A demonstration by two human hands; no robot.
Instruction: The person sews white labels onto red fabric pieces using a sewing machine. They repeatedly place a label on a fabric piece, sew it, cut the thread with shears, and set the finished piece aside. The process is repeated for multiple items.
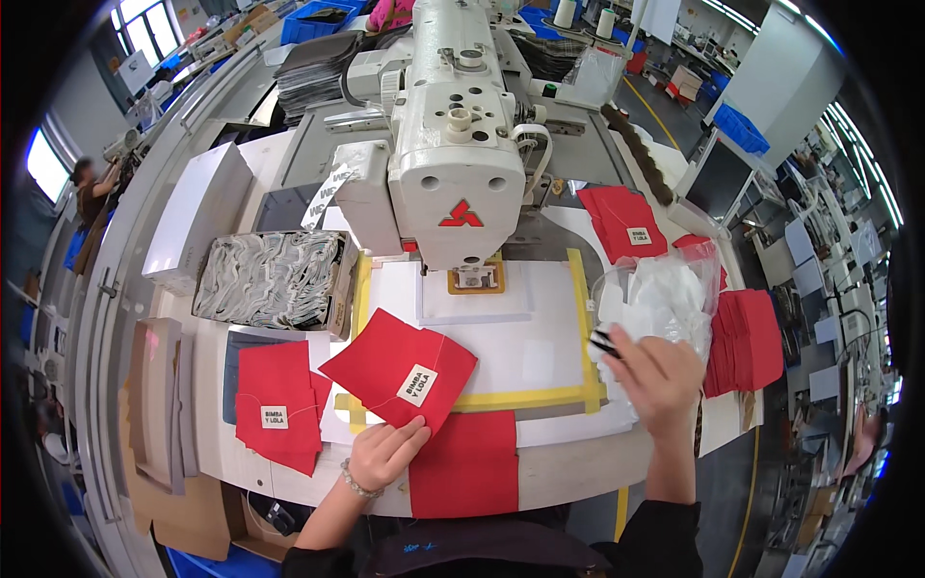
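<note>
My left hand (381,453) pinches the lower edge of a red fabric piece (381,361) bearing a white label (417,386), tilted over the sewing area. A thread trails from that label. My right hand (660,380) is raised at the right, closed around a small black tool (604,343) whose kind is mostly hidden by the fingers. Beyond my hands, the white sewing machine head (458,183) stands over a metal presser clamp (477,279). In front of me lies a plain red fabric piece (462,472), and to the left are labelled red pieces (279,376).
A clear plastic bag of white pieces (665,299) sits right, beside red fabric stacks (747,337). Yellow tape (501,401) frames the white sewing sheet. Left are a box of folded labels (275,279), a white box (198,217) and an open cardboard tray (154,405).
</note>
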